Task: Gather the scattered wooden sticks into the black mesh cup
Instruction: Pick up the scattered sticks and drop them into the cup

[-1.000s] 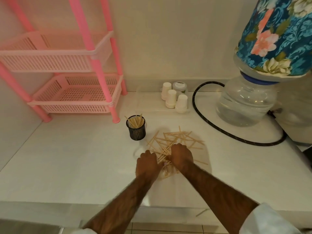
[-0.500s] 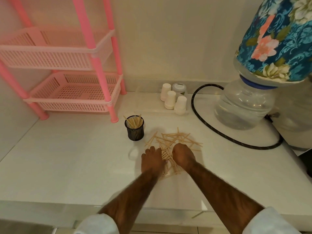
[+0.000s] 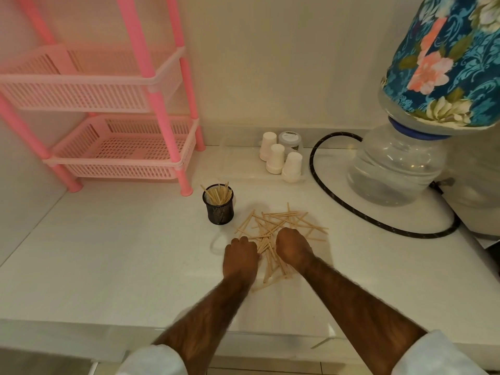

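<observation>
One cup, three white cups, countless sticks; left hand and right hand stay fisted together on them, grip unclear.

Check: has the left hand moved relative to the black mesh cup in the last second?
Yes. The left hand has slid forward toward the black mesh cup, closing the gap, and rests on the scattered wooden sticks.

Pink rack — black mesh cup — blue floral bottle cover.

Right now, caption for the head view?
Both hands, left hand and right hand, rake scattered wooden sticks beside black mesh cup.
</observation>
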The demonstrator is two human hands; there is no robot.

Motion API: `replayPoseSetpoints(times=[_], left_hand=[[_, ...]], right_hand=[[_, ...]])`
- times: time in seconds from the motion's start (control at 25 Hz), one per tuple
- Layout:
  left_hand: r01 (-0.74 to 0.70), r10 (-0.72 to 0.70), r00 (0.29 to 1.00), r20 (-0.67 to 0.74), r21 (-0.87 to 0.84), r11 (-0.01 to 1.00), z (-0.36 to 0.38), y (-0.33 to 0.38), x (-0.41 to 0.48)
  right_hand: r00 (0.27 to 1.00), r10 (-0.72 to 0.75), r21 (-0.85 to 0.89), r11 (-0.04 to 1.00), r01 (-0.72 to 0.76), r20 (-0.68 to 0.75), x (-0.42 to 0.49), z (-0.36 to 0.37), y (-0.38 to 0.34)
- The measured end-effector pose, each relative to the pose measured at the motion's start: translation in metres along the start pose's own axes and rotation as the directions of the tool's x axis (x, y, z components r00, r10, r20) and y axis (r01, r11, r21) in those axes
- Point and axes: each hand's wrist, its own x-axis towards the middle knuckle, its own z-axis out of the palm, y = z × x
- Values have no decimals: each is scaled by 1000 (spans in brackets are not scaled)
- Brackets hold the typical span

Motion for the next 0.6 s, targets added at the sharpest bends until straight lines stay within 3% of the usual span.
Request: replayPoseSetpoints(times=[0.32,0.6], left_hand=[[2,-2,1000,-5,19,1000,-3,7,0],[8,-8,1000,3,35,999,-6,7,0]], right_hand=[[999,19,57,998,-21,43,-3,-5,5],[1000,23,60,998,-22,-7,-1,-5,11]])
